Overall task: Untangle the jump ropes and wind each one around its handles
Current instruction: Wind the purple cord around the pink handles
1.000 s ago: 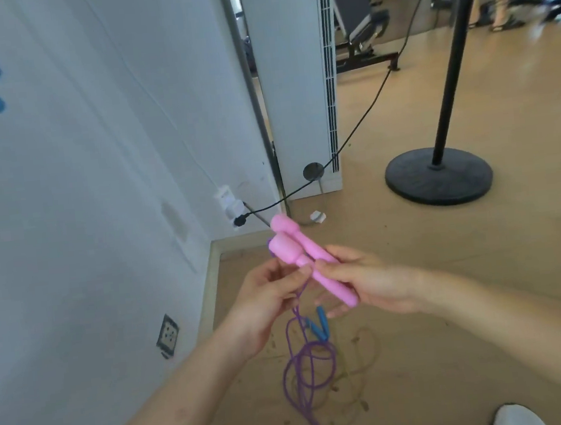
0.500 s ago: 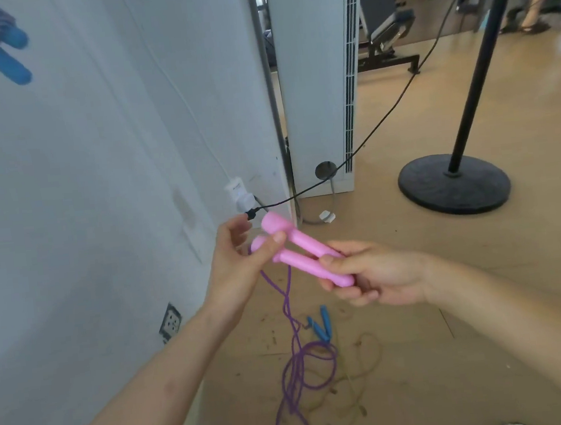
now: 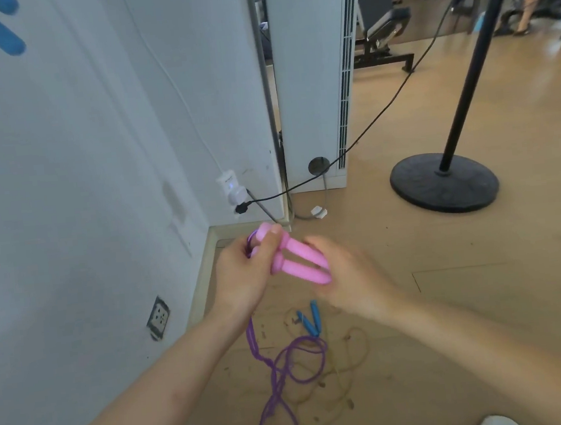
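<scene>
Two pink jump-rope handles (image 3: 299, 262) lie side by side between my hands at mid-frame. My left hand (image 3: 247, 275) grips their thick near ends together with the purple rope (image 3: 280, 370), which hangs down from it in loose loops to the floor. My right hand (image 3: 350, 274) holds the handles' far ends; it is blurred. On the floor below lie two blue handles (image 3: 310, 319) with a thin tan rope (image 3: 348, 366) sprawled around them, partly crossing the purple loops.
A white wall with sockets (image 3: 159, 316) runs on the left, with a plug adapter (image 3: 232, 191) and a black cable (image 3: 382, 113) strung low across. A black stand base (image 3: 444, 181) sits at right. My shoes (image 3: 498, 424) show at the bottom edge.
My left hand has dropped from the handles' tips and closed round their thick ends with the rope. The purple rope now hangs behind the left wrist. The view has tilted slightly.
</scene>
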